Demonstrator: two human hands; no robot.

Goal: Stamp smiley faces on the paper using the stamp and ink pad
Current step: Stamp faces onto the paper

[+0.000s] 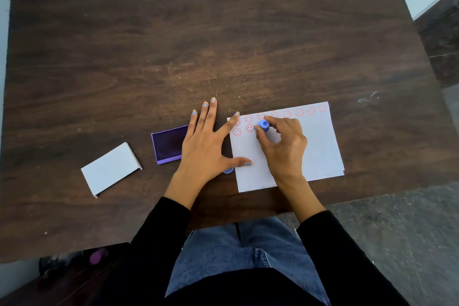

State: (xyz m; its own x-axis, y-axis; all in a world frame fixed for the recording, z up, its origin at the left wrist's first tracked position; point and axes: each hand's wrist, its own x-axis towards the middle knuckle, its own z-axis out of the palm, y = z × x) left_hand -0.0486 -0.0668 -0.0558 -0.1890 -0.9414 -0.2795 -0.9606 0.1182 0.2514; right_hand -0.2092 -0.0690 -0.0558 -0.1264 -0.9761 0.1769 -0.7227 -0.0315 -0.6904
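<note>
The dark wooden worktop (223,32) carries a white sheet of paper (320,146) at its near right edge. A row of red smiley faces (299,112) runs along the far edge of the sheet, and a second row has been started below it at the left end, where two faces are visible. The right hand (283,146) grasps a small blue stamp (263,125) between thumb and fingers; the stamp stands on the paper in that second row, just right of its second face. The left hand (211,141) lies flat and spread, grasping nothing, with its index fingertip and thumb tip on the left margin of the paper and the remaining fingers on the worktop. Under this hand's near edge a small blue rounded object (228,170) shows, mostly hidden; it cannot be identified. Just left of the left hand, partly covered by it, sits the open purple ink pad (167,144). Further left, well apart, lies a white lid (110,169), tilted relative to the worktop edge. Both forearms wear black sleeves (159,236).
</note>
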